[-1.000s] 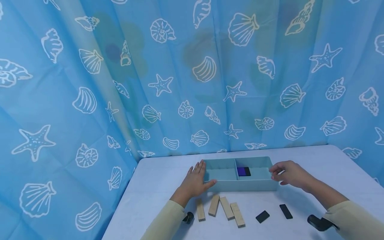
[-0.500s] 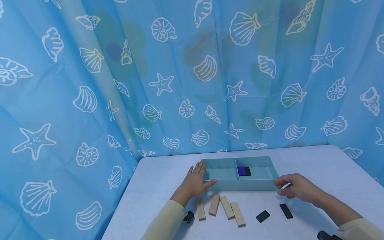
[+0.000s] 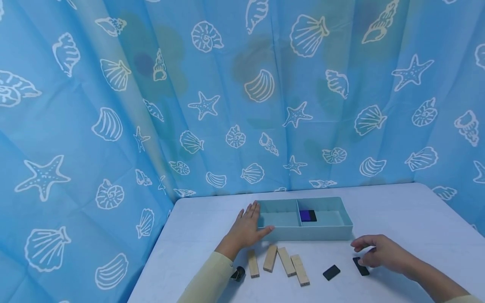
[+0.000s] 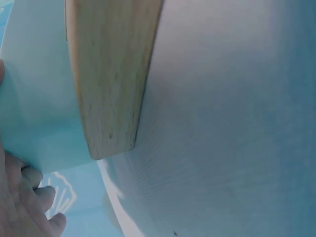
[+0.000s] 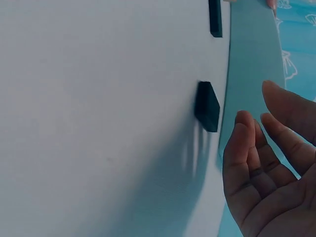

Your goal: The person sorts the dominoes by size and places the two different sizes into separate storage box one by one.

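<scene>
A blue shell-print curtain (image 3: 227, 105) hangs behind the white surface (image 3: 189, 235) and its 2-compartment box (image 3: 307, 233). The left hand (image 3: 246, 228) rests against the box's left end, grip spread straight. Off the box's front right corner hovers the right hand (image 3: 384, 254), grip loosely parted, holding nothing. In front lie 4 wooden blocks (image 3: 301, 270) and, farther right, 2 black blocks (image 3: 331, 272), 1 just under that hand. Inside the box's right half sits a purple-and-black item (image 3: 305, 216).
</scene>
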Available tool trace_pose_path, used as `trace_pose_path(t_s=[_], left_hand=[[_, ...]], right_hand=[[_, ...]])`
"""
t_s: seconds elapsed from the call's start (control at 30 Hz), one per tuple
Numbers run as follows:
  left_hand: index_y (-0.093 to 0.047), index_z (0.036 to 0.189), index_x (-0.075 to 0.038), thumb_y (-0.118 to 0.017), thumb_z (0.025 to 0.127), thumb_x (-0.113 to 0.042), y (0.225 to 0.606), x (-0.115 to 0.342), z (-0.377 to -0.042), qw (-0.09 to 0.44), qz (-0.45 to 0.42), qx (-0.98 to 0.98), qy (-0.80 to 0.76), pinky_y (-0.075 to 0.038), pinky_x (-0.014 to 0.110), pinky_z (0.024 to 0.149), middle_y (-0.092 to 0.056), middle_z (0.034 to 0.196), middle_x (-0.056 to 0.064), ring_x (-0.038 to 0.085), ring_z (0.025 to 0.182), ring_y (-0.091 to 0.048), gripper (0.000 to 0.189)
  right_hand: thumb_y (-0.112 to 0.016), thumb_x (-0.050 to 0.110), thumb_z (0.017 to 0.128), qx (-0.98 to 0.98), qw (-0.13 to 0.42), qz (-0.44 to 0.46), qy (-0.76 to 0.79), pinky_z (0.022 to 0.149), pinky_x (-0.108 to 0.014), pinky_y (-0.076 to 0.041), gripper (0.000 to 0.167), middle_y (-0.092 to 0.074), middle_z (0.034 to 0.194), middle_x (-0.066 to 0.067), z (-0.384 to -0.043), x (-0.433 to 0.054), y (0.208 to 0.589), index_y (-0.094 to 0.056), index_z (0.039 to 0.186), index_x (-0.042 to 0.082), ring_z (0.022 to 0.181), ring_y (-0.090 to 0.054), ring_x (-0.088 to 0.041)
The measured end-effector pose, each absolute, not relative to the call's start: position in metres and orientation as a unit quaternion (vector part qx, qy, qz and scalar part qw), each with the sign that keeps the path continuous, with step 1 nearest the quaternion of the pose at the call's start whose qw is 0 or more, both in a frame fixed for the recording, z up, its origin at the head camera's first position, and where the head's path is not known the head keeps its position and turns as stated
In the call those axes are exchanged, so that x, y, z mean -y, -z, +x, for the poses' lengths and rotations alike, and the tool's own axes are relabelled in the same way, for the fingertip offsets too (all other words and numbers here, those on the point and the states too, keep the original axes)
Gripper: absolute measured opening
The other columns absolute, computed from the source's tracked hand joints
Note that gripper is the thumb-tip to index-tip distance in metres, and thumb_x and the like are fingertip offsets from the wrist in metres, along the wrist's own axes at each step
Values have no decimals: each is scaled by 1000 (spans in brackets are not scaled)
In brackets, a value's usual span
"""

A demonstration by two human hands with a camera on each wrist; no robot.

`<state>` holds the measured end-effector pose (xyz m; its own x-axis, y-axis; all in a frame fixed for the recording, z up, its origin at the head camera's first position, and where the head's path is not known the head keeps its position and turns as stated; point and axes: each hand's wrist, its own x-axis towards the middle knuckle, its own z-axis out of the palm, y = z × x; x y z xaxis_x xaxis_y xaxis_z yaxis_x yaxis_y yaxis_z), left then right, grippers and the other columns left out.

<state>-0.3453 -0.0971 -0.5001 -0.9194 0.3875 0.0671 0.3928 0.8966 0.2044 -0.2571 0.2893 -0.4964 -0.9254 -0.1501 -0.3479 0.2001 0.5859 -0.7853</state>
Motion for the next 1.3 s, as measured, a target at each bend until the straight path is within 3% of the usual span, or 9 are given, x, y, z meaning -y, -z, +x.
trace_pose_path(t_s=[0.47,0.73,0.97,1.3], left_hand=[[-13,156,-5,-40,93,-69,497,100,-350,9,-208,973,101,-10,48,116,-9,162,8,25,147,-10,94],[-12,156,-5,-41,93,-69,499,101,-349,13,-211,971,108,-10,48,116,-9,162,8,25,147,-10,94],[-13,156,-5,-40,93,-69,501,101,-351,19,-211,971,110,-11,49,116,-9,162,8,26,147,-11,94],[-13,156,-5,-39,93,-70,504,100,-348,14,-211,971,111,-10,48,116,-9,162,8,26,147,-11,95]], right_hand=[[-86,4,65,-897,195,15,396,66,-36,-52,63,-61,105,-6,-252,-286,509,-62,124,1,74,-56,-21],[-86,9,66,-910,189,7,370,64,-35,-51,62,-61,105,-6,-252,-286,515,-63,123,1,73,-55,-20],[-86,13,67,-919,190,8,345,63,-35,-49,58,-58,93,-2,-253,-287,514,-65,119,-1,70,-55,-20],[-87,14,68,-920,188,14,345,63,-35,-48,54,-60,98,-3,-250,-285,514,-66,116,3,71,-53,-20]])
